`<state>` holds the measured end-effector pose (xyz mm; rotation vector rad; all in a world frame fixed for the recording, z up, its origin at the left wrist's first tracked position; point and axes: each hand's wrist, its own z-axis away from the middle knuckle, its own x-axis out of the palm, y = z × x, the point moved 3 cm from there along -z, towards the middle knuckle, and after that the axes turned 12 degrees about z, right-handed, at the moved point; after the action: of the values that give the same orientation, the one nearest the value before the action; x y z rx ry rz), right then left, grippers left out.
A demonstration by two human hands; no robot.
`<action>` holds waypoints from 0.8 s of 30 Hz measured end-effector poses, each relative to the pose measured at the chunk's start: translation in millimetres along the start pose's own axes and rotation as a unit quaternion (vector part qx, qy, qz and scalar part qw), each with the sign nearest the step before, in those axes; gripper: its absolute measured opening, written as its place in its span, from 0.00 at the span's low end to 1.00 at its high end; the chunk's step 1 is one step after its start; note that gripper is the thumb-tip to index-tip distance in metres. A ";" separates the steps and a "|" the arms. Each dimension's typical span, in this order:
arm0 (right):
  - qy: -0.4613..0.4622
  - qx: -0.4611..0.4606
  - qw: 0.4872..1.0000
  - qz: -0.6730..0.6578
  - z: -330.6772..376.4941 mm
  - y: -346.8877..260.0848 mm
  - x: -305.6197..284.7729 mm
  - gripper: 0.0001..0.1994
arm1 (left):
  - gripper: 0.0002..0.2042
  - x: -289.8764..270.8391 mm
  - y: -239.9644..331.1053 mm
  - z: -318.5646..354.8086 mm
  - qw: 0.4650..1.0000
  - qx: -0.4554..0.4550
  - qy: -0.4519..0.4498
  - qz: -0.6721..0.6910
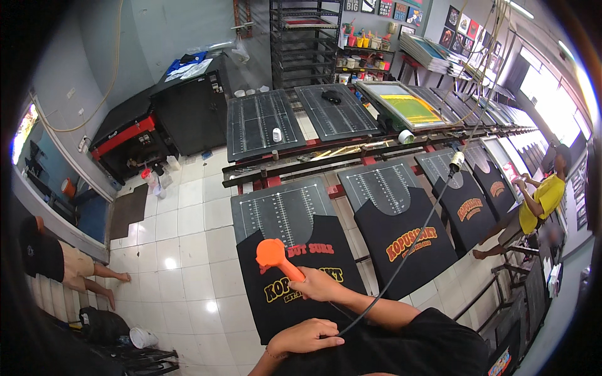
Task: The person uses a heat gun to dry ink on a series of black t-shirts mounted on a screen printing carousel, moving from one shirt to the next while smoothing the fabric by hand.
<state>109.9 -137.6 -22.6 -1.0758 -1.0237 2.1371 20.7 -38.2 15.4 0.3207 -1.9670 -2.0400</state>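
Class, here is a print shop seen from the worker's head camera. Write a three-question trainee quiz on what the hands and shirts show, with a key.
1. True or false: the right hand grips an orange heat gun over a black shirt.
2. Where is the left hand? A) flat on the shirt's lower edge B) on the roll of tape C) holding the cable
3. Fill in: the shirts lie on a row of dark ____ marked with white ruler lines.

Key: 1 true; 2 A; 3 platens.
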 end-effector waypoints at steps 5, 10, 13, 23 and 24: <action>0.037 -0.021 0.999 0.019 3.2 13.2 1.1 0.22 | 0.22 0.5 -9.4 -9.1 0.999 -0.029 0.004 -0.026; -0.039 -0.009 0.992 -0.118 1.3 32.1 -2.2 0.20 | 0.22 -0.7 -0.5 -13.3 1.000 -0.018 0.011 -0.007; -0.026 -0.006 0.999 -0.030 15.2 12.6 -18.0 0.20 | 0.23 0.2 -3.9 -12.7 0.999 -0.039 0.011 -0.012; -0.084 0.035 0.981 -0.169 9.9 54.4 -27.0 0.17 | 0.17 -10.9 29.4 0.9 0.984 -0.073 0.144 -0.081; -0.092 0.027 0.983 -0.154 10.2 42.8 -31.0 0.16 | 0.18 -13.3 28.8 5.2 0.983 -0.071 0.144 -0.086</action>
<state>113.0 -188.4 -40.0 -0.6528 -1.1275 2.0231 32.8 -29.4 43.9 0.7324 -1.6620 -2.0846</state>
